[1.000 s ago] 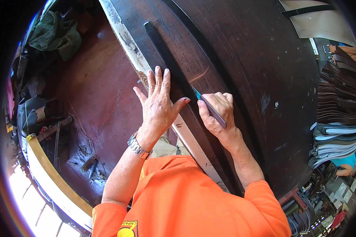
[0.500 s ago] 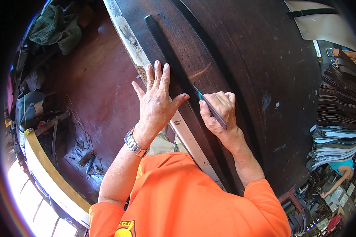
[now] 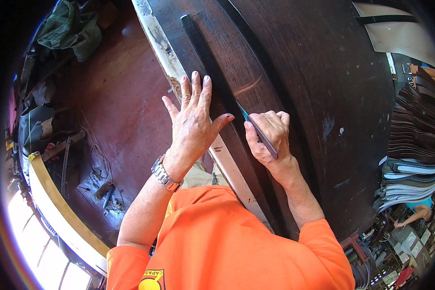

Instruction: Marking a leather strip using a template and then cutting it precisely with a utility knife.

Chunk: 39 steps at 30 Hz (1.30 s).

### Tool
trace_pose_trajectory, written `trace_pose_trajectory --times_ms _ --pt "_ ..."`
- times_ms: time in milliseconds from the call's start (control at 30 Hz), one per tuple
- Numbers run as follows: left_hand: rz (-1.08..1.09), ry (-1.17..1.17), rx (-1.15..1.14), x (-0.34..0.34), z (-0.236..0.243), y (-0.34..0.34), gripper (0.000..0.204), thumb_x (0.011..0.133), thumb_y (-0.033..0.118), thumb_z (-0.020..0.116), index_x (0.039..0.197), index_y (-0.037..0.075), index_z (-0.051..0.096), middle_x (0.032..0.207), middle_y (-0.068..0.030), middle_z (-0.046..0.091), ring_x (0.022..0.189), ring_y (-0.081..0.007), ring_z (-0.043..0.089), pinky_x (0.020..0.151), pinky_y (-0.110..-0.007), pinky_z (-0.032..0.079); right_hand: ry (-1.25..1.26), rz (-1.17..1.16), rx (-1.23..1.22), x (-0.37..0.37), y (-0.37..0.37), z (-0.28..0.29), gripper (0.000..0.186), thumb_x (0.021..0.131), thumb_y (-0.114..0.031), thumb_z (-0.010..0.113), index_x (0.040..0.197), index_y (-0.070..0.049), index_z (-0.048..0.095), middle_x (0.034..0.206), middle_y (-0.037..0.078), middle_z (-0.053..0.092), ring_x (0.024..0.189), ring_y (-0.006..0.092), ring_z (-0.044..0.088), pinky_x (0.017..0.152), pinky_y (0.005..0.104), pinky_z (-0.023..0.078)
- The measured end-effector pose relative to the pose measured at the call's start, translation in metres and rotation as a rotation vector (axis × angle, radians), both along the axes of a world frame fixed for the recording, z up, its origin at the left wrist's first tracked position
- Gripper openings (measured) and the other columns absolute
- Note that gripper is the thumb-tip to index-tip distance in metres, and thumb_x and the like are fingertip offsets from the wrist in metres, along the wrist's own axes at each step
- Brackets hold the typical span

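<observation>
A long black leather strip (image 3: 201, 46) lies along the near-left side of a dark tabletop (image 3: 343, 92), its narrow end at the far left. My left hand (image 3: 192, 118) is spread flat, pressing on the strip and the table's pale edge, with the thumb reaching across the strip. In the closed fingers of my right hand (image 3: 274, 130) is a slim knife (image 3: 262, 134) with a brownish handle and a teal-looking, pointed blade. Its tip meets the strip's right edge, just past my left thumb. A second black strip (image 3: 256, 48) runs roughly alongside, to the right.
Stacked brown and pale straps (image 3: 413, 128) are piled at the right, below a pale sheet (image 3: 391, 31). Another person (image 3: 418, 212) works at the lower right. Left of the table's chipped white edge (image 3: 160, 43), reddish floor shows, with green cloth (image 3: 72, 31) beyond.
The view has shifted slightly. Both hands keep nearly the same places on the strip, and the knife tip stays at its edge.
</observation>
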<state>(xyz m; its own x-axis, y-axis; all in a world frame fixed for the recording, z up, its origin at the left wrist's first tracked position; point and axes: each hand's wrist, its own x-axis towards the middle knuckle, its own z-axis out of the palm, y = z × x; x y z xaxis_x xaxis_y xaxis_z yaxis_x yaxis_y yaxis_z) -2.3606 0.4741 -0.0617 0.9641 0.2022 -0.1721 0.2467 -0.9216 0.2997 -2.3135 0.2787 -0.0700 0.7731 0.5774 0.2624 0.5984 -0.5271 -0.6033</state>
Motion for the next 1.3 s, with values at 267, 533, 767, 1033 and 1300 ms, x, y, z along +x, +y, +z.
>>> trace_pose_trajectory --times_ms 267,533,767,1033,1300 --pt "-0.021 0.022 0.015 0.002 0.002 -0.001 0.096 0.085 0.062 0.067 0.157 0.009 0.031 0.165 -0.0200 0.019 0.155 -0.0343 0.007 0.117 -0.071 0.002 -0.044 -0.007 -0.003 0.004 0.008 -0.002 0.007 0.088 -0.013 0.067 0.088 -0.007 0.064 0.076 0.005 0.066 0.073 0.0212 0.060 0.081 0.0415 0.036" --pt "-0.039 0.016 0.019 0.001 0.003 -0.001 0.095 0.087 0.060 0.067 0.157 0.007 0.030 0.165 -0.0201 0.019 0.155 -0.0355 0.007 0.116 -0.071 0.003 -0.069 -0.001 0.013 0.009 0.013 -0.006 0.006 0.088 -0.013 0.067 0.088 -0.007 0.064 0.076 0.006 0.066 0.073 0.0216 0.060 0.080 0.0417 0.037" --pt "-0.067 0.009 0.020 0.002 0.006 0.000 0.092 0.088 0.056 0.067 0.155 0.004 0.033 0.163 -0.0236 0.022 0.153 -0.0409 0.011 0.114 -0.075 0.006 -0.090 0.015 0.031 0.031 0.034 -0.009 0.009 0.090 -0.015 0.064 0.086 -0.007 0.065 0.078 0.006 0.067 0.074 0.0219 0.061 0.080 0.0421 0.037" --pt "-0.038 0.005 -0.023 0.003 0.007 0.000 0.094 0.086 0.053 0.071 0.155 0.003 0.031 0.163 -0.0233 0.022 0.154 -0.0406 0.011 0.113 -0.075 0.006 -0.097 0.015 0.014 0.033 0.034 -0.007 0.010 0.090 -0.016 0.064 0.084 -0.008 0.064 0.077 0.006 0.067 0.073 0.0218 0.060 0.080 0.0423 0.037" --pt "-0.001 0.066 -0.069 0.005 0.014 -0.001 0.096 0.084 0.050 0.075 0.156 0.004 0.030 0.165 -0.0215 0.019 0.155 -0.0367 0.006 0.116 -0.071 0.003 -0.069 0.021 0.004 0.028 0.027 -0.003 0.007 0.088 -0.013 0.066 0.084 -0.008 0.063 0.074 0.005 0.064 0.071 0.0216 0.058 0.078 0.0414 0.035"
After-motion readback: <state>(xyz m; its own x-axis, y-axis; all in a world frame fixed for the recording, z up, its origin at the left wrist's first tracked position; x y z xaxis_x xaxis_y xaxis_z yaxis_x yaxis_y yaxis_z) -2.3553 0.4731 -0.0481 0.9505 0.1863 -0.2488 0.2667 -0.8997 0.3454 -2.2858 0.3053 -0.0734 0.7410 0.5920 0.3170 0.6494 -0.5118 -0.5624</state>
